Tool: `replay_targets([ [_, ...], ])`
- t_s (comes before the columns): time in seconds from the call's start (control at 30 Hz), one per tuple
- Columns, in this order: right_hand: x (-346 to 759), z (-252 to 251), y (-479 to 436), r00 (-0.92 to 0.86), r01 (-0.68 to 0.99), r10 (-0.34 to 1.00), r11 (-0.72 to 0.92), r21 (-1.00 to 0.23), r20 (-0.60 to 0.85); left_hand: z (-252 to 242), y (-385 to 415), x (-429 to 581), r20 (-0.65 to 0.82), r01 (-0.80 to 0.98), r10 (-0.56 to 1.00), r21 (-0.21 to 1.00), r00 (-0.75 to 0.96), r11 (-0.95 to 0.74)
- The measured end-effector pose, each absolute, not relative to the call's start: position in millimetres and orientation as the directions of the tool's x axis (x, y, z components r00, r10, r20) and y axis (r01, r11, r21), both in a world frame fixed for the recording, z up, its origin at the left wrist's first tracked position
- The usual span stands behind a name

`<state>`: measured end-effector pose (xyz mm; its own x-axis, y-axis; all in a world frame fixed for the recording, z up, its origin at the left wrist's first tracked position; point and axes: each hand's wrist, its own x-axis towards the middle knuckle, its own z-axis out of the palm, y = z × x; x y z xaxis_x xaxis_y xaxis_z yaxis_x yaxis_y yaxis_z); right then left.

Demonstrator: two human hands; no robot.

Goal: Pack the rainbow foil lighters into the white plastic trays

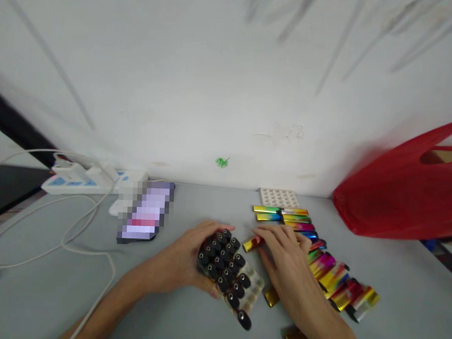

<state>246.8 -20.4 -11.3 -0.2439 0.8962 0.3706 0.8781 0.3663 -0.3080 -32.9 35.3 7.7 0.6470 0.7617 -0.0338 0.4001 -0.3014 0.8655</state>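
Observation:
My left hand (195, 255) is wrapped round a pale tray (254, 284) with holes, filled with several upright pieces. Their black oval ends (223, 253), each with a small metal ring, face up. Bare holes show along the tray's right side, and one black-ended piece (244, 319) leans out at the near corner. To the right of the tray, my right hand (282, 248) has its fingers closed on a shiny gold-and-red flat tube (252, 243). A gold tube (271, 295) lies on the table beside my right wrist. What these pieces are, I cannot tell.
Several shiny multicoloured tubes (333, 277) lie in a row at right. Behind them a white holed tray (279, 197) is near the wall. A red bag (399, 190) stands at far right. On the left are a phone (146, 211), a power strip (77, 181) and loose white cables (63, 245).

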Motion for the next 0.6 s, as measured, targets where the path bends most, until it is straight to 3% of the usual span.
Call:
replay_targets([
  [0.13,248,-13,-21,-0.199,0.926,0.920,0.290,-0.243,0.338,6,36,-33,-0.016,0.382,0.764,0.873,0.644,-0.304],
  [0.27,247,-14,-21,-0.168,0.926,0.946,0.248,-0.285,0.278,9,36,-33,-0.031,0.383,0.763,0.877,0.646,-0.289],
  [0.43,246,-8,-24,-0.121,0.878,0.961,0.220,-0.426,0.247,12,36,-31,-0.045,0.384,0.763,0.882,0.645,-0.273],
  [0.6,243,11,-26,-0.036,0.661,0.966,0.214,-0.719,0.255,12,35,-31,-0.049,0.374,0.768,0.892,0.639,-0.254],
])
